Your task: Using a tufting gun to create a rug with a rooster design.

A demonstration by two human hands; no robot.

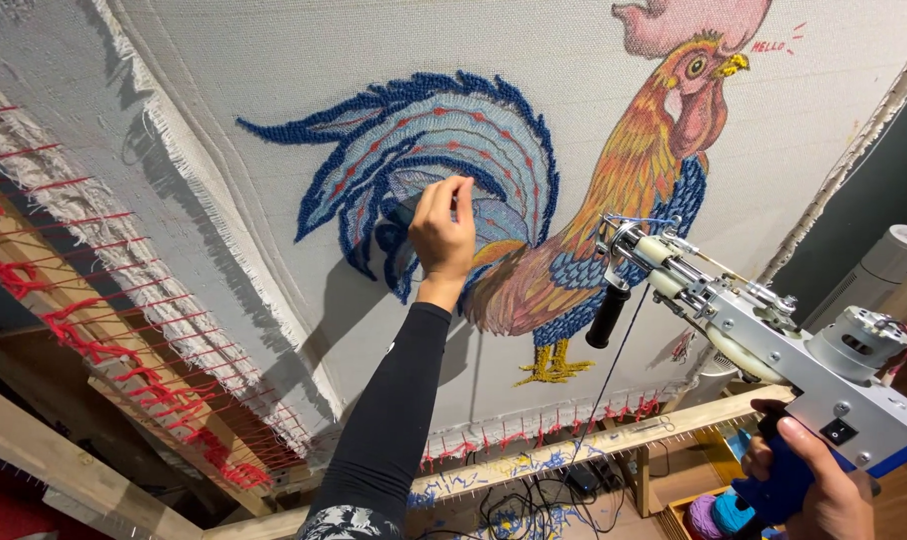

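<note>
A white cloth (274, 90) stretched on a wooden frame bears a tufted rooster (614, 190) with a blue tail (444, 140), orange body and yellow feet. My left hand (442, 232), on a black-sleeved arm, presses against the cloth at the lower tail, fingers curled around a small dark object that is mostly hidden. My right hand (824, 490) grips the blue handle of a grey and blue tufting gun (764, 335). The gun's tip sits just off the cloth, near the rooster's lower body, with blue yarn running to it.
The wooden frame rail (594, 440) runs below the cloth, with red yarn lacing (124, 340) along the left edge. Yarn balls (719, 512) and black cables (534, 500) lie under the frame. A white cylindrical appliance (889, 265) stands at the right.
</note>
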